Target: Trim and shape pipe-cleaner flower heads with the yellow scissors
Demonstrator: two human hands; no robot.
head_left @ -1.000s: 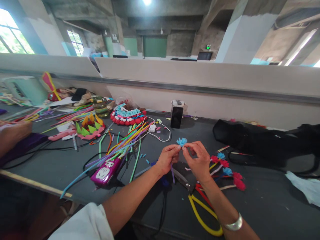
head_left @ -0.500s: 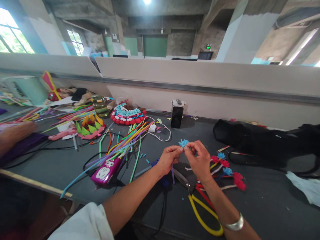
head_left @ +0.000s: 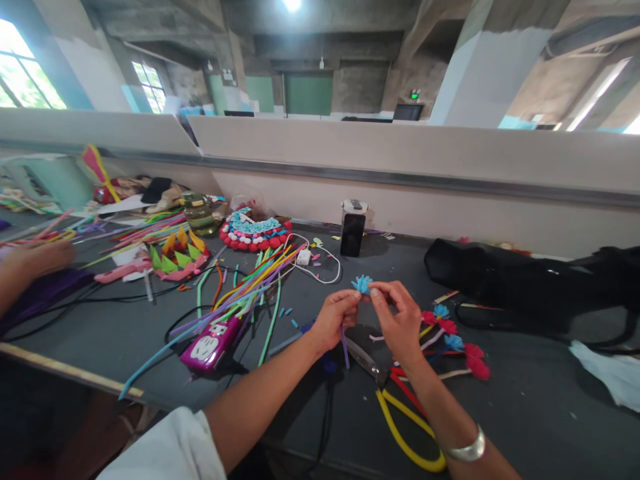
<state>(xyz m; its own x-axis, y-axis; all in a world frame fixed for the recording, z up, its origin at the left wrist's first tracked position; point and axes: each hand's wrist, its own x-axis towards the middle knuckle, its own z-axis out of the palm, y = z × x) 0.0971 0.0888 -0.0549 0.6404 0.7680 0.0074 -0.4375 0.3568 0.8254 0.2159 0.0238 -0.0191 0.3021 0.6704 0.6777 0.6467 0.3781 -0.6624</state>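
Note:
A small blue craft flower [head_left: 362, 285] with fringed petals is up between my two hands, above the dark table. My left hand [head_left: 336, 319] is closed around its base, and a purple pipe-cleaner stem [head_left: 345, 348] hangs down below the fingers. My right hand [head_left: 397, 313] pinches at the petals' right side with thumb and forefinger. Under my hands lie scissors [head_left: 369, 363] with yellow handles, partly covered by my right forearm. Just right of that forearm are finished-looking red flowers [head_left: 477, 361] and blue flowers [head_left: 454, 343] on thin stems.
A bundle of coloured pipe cleaners [head_left: 260, 277] rests over a purple box [head_left: 211, 345] on the left. A phone [head_left: 353, 235] stands upright at the back. A black bag [head_left: 520, 287] lies right. Another person's hand [head_left: 43, 257] is at far left.
The blue flower has tilted slightly left, and more of its petals show. My right fingers have shifted a little along its side. At far left, the other person's hand has moved slightly.

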